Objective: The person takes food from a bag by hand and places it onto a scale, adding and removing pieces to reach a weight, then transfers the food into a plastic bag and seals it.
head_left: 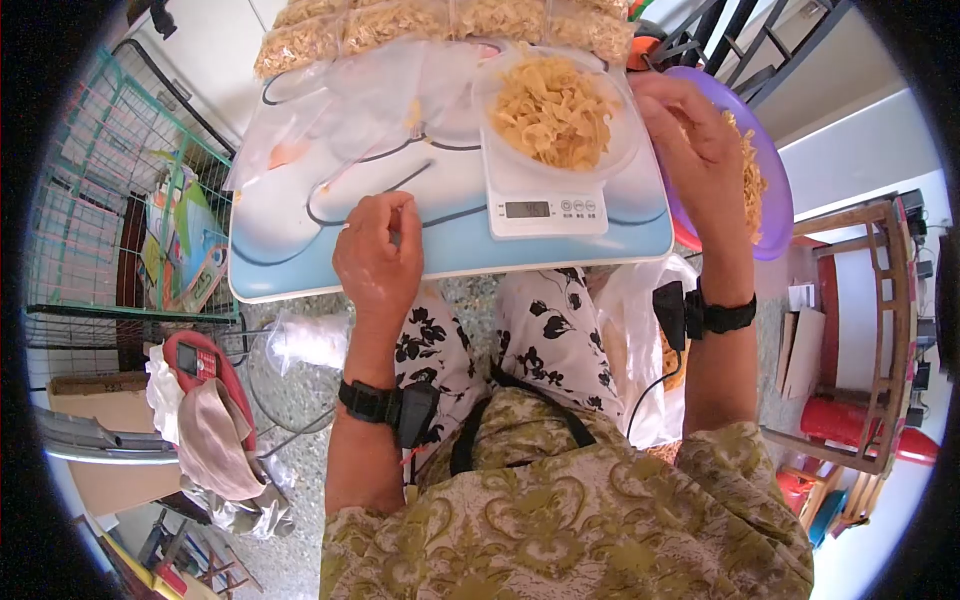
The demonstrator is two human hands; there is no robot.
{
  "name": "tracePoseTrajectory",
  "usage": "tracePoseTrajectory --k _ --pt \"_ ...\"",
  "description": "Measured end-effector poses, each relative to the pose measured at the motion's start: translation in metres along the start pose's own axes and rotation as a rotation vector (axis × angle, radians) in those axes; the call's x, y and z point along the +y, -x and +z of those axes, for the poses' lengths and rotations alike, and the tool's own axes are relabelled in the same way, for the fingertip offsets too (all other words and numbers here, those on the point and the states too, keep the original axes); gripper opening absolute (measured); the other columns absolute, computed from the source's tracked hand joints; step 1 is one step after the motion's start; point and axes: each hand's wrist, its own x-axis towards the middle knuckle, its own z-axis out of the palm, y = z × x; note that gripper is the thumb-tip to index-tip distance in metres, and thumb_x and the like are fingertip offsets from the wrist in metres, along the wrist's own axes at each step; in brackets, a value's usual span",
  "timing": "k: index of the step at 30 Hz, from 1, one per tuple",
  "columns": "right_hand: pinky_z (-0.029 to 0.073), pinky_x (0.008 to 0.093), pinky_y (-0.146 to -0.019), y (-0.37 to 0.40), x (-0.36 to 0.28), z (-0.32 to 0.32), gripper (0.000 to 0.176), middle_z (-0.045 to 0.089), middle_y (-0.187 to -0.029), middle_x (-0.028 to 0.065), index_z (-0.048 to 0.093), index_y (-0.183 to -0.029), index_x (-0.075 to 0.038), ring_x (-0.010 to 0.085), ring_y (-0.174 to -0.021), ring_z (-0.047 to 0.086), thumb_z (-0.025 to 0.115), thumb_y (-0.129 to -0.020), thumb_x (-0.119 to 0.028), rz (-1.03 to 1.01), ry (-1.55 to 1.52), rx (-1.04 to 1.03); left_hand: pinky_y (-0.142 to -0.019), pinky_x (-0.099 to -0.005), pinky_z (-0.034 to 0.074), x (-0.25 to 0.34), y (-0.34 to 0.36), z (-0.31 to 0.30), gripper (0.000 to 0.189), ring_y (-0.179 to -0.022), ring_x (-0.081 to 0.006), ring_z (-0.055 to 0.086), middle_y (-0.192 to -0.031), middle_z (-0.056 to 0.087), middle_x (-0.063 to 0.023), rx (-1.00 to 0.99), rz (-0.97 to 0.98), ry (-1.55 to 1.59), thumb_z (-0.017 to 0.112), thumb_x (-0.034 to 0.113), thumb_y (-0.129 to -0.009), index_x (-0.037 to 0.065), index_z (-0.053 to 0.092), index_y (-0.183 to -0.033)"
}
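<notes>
A clear bowl (490, 105) of yellow, flaky chips (556, 112) rests on a white digital scale (548, 222) with a lit display. My left hand (378, 250) is curled into a fist at the table's front edge, with nothing visible in it. Just right of the bowl, my right hand (695, 140) has its fingers bent together; whatever they may hold is hidden. Partly behind that hand is a purple basin (775, 150) with more chips. Clear plastic bags (370, 95) lie flat on the table's left part.
Filled bags (395, 25) line the far edge of the blue and white table (450, 255). At left stands a green wire rack (85, 190), with a red phone (197, 362) below it. A wooden frame (885, 330) is at right. A plastic bag (650, 400) hangs beside my legs.
</notes>
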Motion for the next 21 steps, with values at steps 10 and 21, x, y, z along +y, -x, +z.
tracePoseTrajectory --k 10,21 --pt "0.048 0.0270 -0.066 0.084 0.078 0.029 0.016 0.067 -0.081 0.0048 0.066 -0.097 -0.003 0.0098 -0.071 0.059 0.060 -0.093 -0.017 0.564 0.038 0.002 -0.065 -0.0330 0.049 -0.003 0.000 0.000 0.010 -0.068 -0.0205 0.061 -0.080 0.064 -0.0066 -0.002 0.000 -0.015 0.063 0.018 -0.092 0.009 0.066 -0.091" --pt "0.050 0.0325 -0.070 0.089 0.075 0.039 0.016 0.066 -0.084 0.0108 0.066 -0.098 -0.003 0.0197 -0.073 0.063 0.061 -0.091 -0.017 0.464 0.133 0.128 -0.065 -0.0290 0.049 -0.002 0.001 0.000 0.012 -0.067 -0.0148 0.059 -0.082 0.065 -0.0051 -0.009 -0.007 -0.044 0.063 0.018 -0.092 0.007 0.068 -0.095"
